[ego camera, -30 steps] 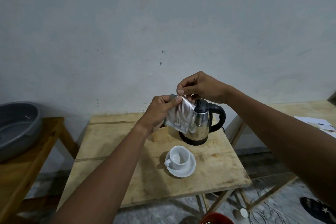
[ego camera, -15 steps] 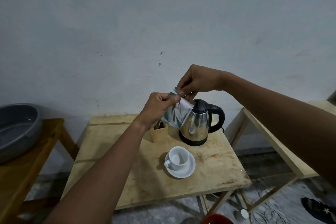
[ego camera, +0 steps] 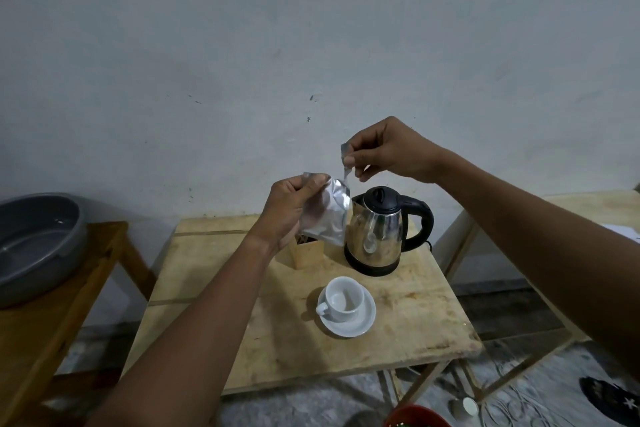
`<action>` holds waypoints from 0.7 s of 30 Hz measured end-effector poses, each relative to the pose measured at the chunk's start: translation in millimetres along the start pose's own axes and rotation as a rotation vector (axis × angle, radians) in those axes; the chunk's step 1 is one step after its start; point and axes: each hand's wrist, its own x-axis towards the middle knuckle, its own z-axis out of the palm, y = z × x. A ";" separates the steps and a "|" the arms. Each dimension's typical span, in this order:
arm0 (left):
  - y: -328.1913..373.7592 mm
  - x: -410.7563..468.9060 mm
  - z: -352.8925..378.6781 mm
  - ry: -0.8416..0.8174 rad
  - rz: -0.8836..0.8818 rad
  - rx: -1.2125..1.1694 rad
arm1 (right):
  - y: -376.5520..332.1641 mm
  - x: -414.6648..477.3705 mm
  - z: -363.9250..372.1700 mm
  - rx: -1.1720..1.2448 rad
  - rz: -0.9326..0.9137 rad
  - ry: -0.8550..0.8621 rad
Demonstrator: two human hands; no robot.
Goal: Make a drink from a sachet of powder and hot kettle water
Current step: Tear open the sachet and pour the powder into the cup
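My left hand (ego camera: 291, 207) grips a silver foil sachet (ego camera: 327, 215) by its upper left corner, holding it in the air above the wooden table (ego camera: 214, 305). My right hand (ego camera: 388, 151) pinches a narrow torn strip (ego camera: 345, 160) of the sachet's top, lifted up and to the right; the strip's lower end still reaches the sachet's top right corner. Behind the sachet stands a steel kettle (ego camera: 377, 236) with a black lid and handle. A white cup (ego camera: 343, 298) on a white saucer (ego camera: 360, 326) sits in front of the kettle, nothing visible in it.
A small wooden box (ego camera: 308, 253) stands on the table under the sachet. A grey basin (ego camera: 34, 243) rests on a wooden stand at the left. Another wooden table (ego camera: 588, 208) is at the right. A red object (ego camera: 415, 418) and cables lie on the floor.
My right hand has pulled up and to the right, tearing a strip off the sachet's top edge. My left hand holds the sachet at about the same height.
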 end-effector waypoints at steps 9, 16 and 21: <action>-4.0 0.0 12.8 -0.023 0.011 0.100 | -5.2 1.6 6.6 0.001 0.012 -0.019; -11.4 3.4 11.0 0.117 0.022 0.157 | 2.8 2.3 3.3 0.012 0.033 -0.004; -29.6 3.0 -13.9 0.229 -0.029 0.236 | 20.2 -3.8 -6.9 0.096 0.035 0.164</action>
